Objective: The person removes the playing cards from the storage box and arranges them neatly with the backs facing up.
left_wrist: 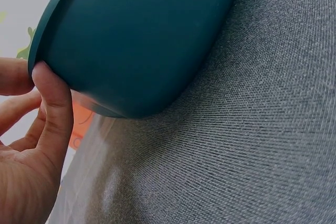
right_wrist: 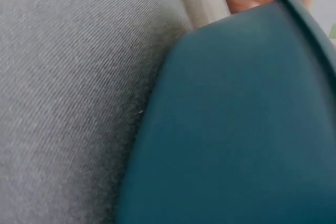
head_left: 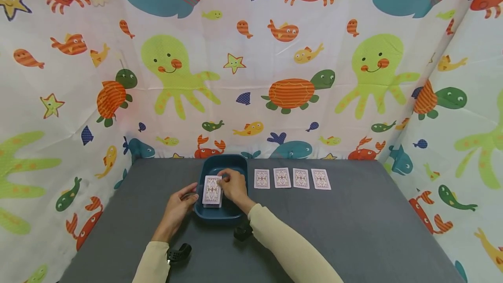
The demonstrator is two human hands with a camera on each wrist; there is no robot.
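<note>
A dark teal plastic bin stands on the grey table, with a stack of patterned playing cards face down in it. My left hand holds the bin's left rim. The left wrist view shows that rim pinched between the thumb and the fingers. Over the bin, my right hand pinches the top playing card at its upper right corner. That card sits slightly out of line with the cards below. In the right wrist view, the bin's outer wall fills much of the frame and hides the card.
Several face-down playing cards lie in a spaced row right of the bin. The grey cloth-covered table stretches around it. A white curtain printed with sea animals hangs behind the table and along its sides.
</note>
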